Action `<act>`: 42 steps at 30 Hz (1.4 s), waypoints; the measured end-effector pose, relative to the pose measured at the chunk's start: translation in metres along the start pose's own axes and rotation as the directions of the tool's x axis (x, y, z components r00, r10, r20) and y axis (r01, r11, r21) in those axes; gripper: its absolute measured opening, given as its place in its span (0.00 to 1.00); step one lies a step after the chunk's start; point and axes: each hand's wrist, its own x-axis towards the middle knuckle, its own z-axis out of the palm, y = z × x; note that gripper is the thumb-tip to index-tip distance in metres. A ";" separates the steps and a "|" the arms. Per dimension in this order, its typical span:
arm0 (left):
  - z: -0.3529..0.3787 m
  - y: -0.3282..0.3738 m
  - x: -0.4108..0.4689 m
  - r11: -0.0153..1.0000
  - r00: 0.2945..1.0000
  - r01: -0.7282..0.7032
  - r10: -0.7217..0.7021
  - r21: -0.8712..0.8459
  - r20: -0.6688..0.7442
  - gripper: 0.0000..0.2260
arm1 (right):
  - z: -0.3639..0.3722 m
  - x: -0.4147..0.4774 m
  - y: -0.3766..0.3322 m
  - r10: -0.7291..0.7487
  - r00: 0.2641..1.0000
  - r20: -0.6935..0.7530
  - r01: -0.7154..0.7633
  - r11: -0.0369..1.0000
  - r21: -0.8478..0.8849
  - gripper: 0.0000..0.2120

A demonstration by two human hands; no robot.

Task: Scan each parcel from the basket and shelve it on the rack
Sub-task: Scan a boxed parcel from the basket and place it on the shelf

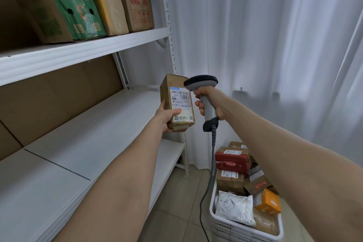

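The left grip [168, 118] is holding the parcel [177, 102] upright, label turned toward the scanner [202, 84] that the right grip [211, 104] is clutching beside it (so the barcode can seemingly be read), while the basket [225, 228] is sitting well below and the rack [88, 139] is waiting leftward.

Two arms were in shot, and both were bare. The left forearm [117, 173] ran uncovered from the frame's lower edge right up to the wrist, and the right forearm [284, 153] was just the same. The left hand [167, 118] and right hand [212, 102] were bare as well, fingers and wrists plain.
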 end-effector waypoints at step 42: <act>-0.016 0.104 -0.133 0.970 0.936 -0.214 0.169 -0.119 -0.308 0.28 | 0.040 -0.048 -0.044 -0.148 0.971 0.188 0.118 0.980 0.159 0.12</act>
